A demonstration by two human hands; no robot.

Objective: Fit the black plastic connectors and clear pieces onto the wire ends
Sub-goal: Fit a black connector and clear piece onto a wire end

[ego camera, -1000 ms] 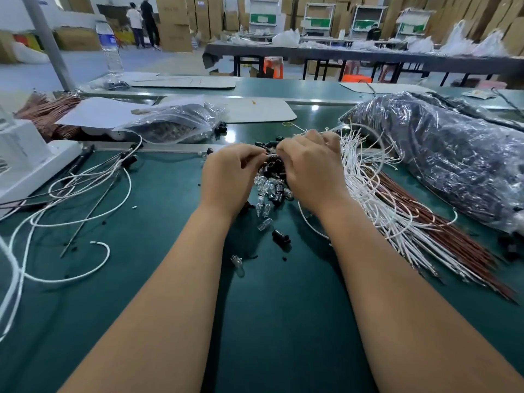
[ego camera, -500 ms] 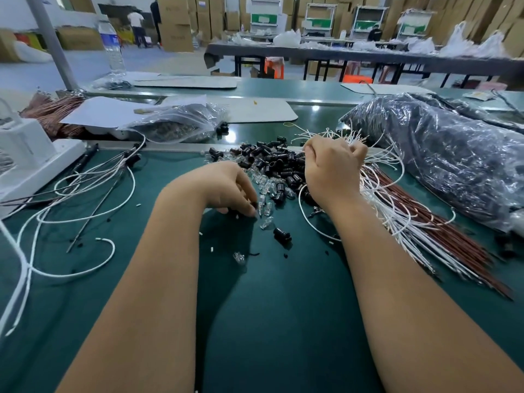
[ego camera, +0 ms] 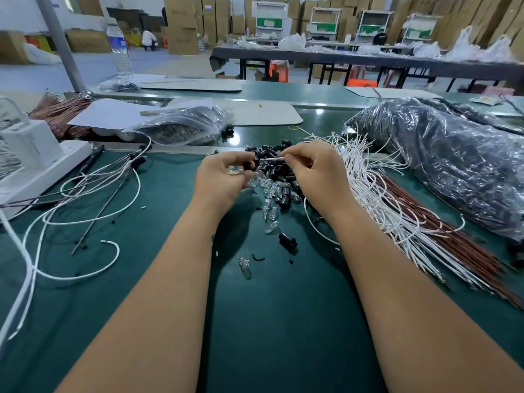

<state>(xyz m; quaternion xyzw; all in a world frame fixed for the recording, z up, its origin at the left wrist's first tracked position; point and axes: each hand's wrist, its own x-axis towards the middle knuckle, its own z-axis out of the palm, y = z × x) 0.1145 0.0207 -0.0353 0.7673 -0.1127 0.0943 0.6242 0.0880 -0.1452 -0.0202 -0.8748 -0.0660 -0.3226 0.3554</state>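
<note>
Bright, even overhead light, glare on the plastic bag (ego camera: 442,154) (soft shadows below forearms), wide-angle bending at edges.

The table (ego camera: 158,279) wears a matt green mat. Glossy black plastic connectors (ego camera: 279,168) mix with glassy clear pieces (ego camera: 269,191). White wires (ego camera: 377,199) look smooth (plastic-coated), and a crinkled shiny plastic bag (ego camera: 453,160) gleams beside them.

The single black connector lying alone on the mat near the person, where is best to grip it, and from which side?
Pinch the black connector across its round barrel, coming from above: it lies on its side on the green mat, apart from the pile, with both flanks free.
</note>
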